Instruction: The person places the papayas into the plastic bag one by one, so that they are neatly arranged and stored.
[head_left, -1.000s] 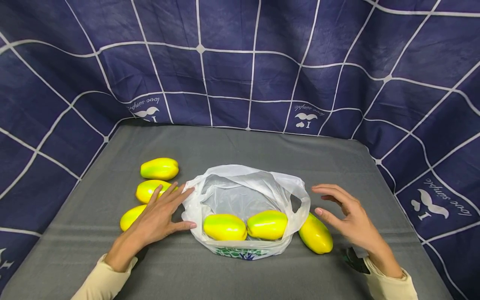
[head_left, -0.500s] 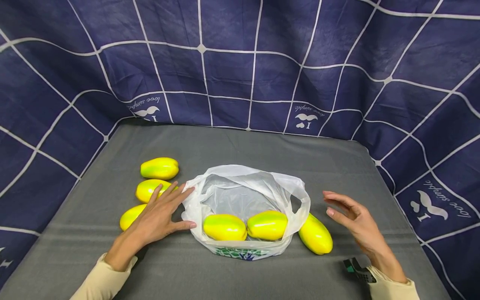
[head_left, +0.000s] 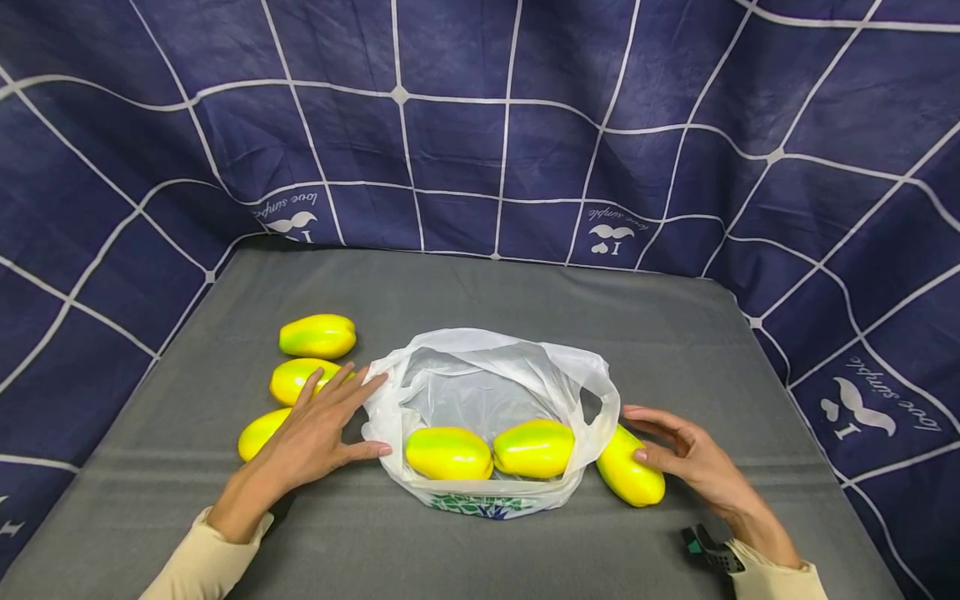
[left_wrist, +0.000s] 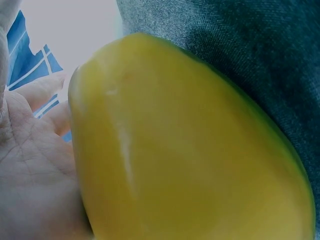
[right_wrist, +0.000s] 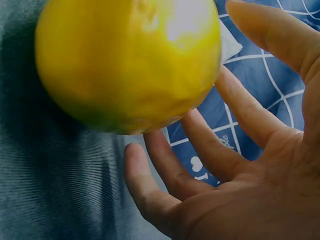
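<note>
A white plastic bag (head_left: 495, 392) stands mouth up on the grey cloth, with two yellow-green papayas (head_left: 450, 454) at its near side. My left hand (head_left: 315, 433) has its fingers spread against the bag's left edge. Under its palm side lies another papaya (left_wrist: 190, 145), which fills much of the left wrist view. Right of the bag, my right hand (head_left: 693, 462) reaches over a loose papaya (head_left: 630, 471), thumb and fingers apart on either side. In the right wrist view the loosely bent fingers (right_wrist: 210, 145) are right at that papaya's surface.
Two more papayas (head_left: 318, 336) lie beyond my left hand, the nearer one (head_left: 296, 381) partly behind its fingers. Grey cloth (head_left: 480, 292) covers the table. A dark blue curtain (head_left: 450, 142) with white lines hangs around the back and sides.
My right hand first drew back to the right, then came in lower and left over the loose papaya. The left hand and the bag have stayed put.
</note>
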